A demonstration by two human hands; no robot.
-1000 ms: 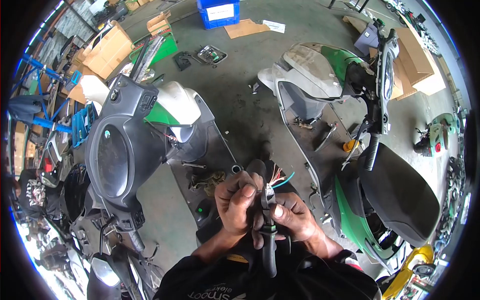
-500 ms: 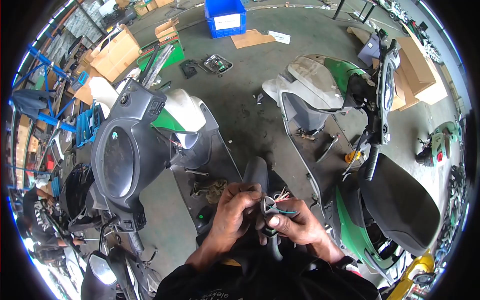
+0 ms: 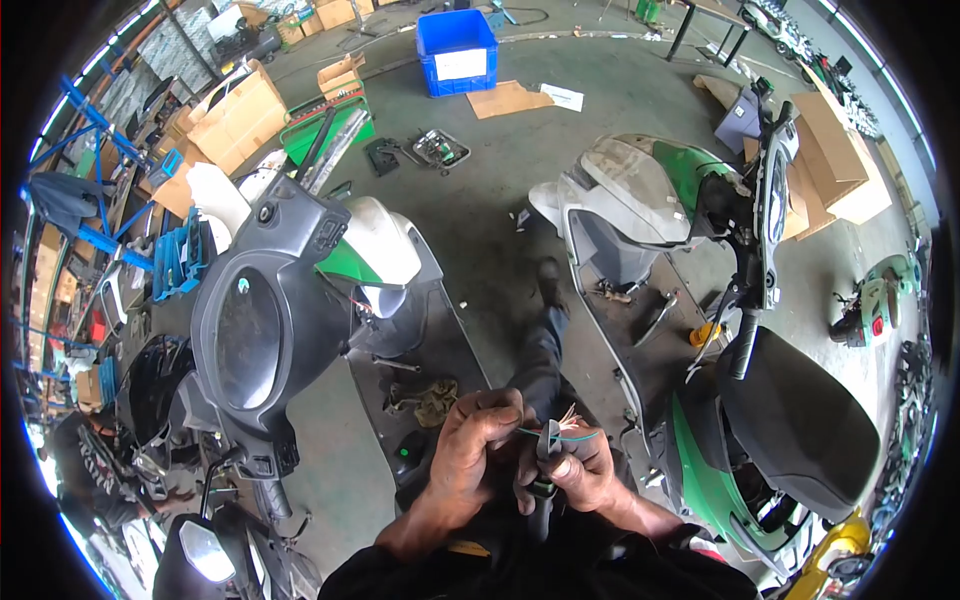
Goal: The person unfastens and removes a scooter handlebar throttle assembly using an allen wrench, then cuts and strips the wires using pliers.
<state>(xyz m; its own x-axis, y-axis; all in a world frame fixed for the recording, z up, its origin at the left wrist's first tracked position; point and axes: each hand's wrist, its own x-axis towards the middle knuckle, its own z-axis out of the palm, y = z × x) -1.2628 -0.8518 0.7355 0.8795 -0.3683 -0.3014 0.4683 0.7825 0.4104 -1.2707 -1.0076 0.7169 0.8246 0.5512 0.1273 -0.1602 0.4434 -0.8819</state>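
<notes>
My left hand (image 3: 468, 452) is closed, its thumb and fingers pinched at the left end of a thin green wire (image 3: 574, 438). That wire runs across the jaws of a pair of pliers (image 3: 549, 440), whose dark handles point down toward my body. My right hand (image 3: 585, 470) is closed around the pliers, thumb just beside the jaws. Several pale and reddish wires (image 3: 568, 420) fan out above the right fingers. Where the cable is held is hidden by the fingers.
Partly stripped scooters stand left (image 3: 245, 330) and right (image 3: 800, 410). A rag (image 3: 432, 400) lies on the left scooter's footboard. Ahead are a blue crate (image 3: 457, 75), a tool tray (image 3: 440, 150) and cardboard boxes (image 3: 235, 118). A co-worker (image 3: 92, 465) is at the far left.
The pliers have tilted so the jaws face up and now lie across the green wire, whose left end has come to my left fingertips. The view has tilted up, showing a leg ahead.
</notes>
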